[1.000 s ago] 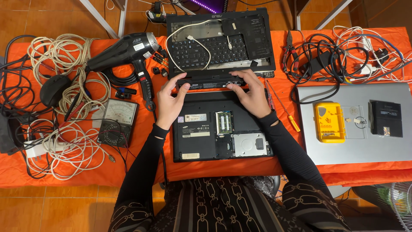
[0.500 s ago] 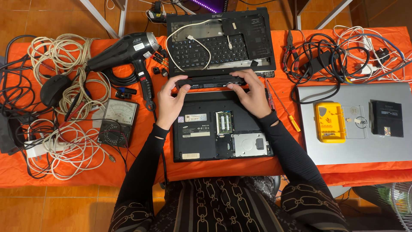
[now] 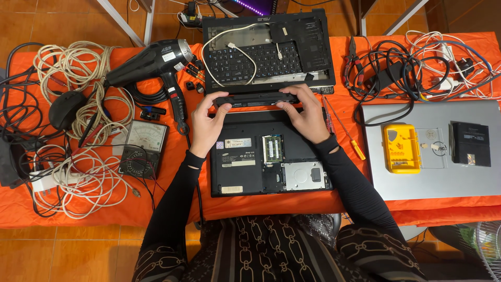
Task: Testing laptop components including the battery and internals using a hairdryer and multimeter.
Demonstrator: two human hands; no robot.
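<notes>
battery (image 3: 257, 98) unmoved (both hands (image 3: 209, 125) gripping)

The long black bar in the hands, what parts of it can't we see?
Head view, the only one:
- Ends of the long black bar: wrapped by the left hand and right hand.
- Its underside: faces away.
- Whether it touches the open laptop: unclear from above.
</notes>
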